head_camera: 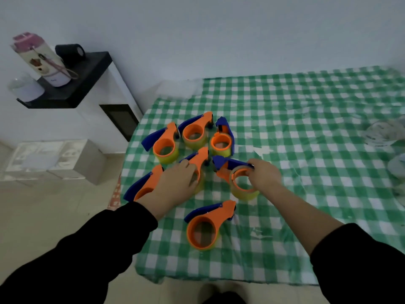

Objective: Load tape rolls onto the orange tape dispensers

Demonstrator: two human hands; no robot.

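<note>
Dispensers [219, 210] on checked cloth [306, 128], white wall [219, 40]; L grip [175, 183] holds mid dispenser [201, 156]; R grip [265, 174] pinches roll [245, 195].

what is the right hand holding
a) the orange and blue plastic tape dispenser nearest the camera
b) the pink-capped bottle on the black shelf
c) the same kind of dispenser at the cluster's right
C: the right hand curls its fingers over the yellowish tape roll on the rightmost orange dispenser.
</note>
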